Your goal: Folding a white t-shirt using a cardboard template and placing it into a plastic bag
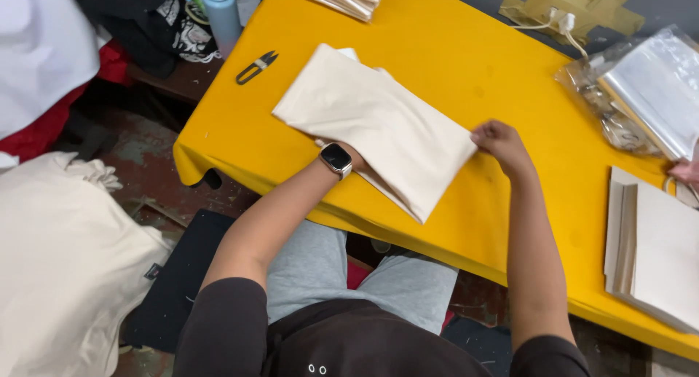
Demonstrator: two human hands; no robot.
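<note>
1. Cream cotton, that's the main thing here: a folded cloth bag (378,126) lying flat near the middle of the yellow table (510,78), turned at an angle.
2. The left hand (357,162) is tucked under the bag's near edge, mostly hidden, so can't tell how the fingers sit. There's a dark smartwatch (336,158) on that wrist.
3. The right hand (501,142) is closed, pinching the bag's right corner.
4. Small black thread snips (255,67) lie just off the bag's far-left corner, not touching it.
5. A stack of flat cream pieces (659,249) sits at the right end of the table, well apart, with clear plastic packets (641,93) beyond it.
6. A blue bottle (220,11) stands off the far-left corner.
</note>
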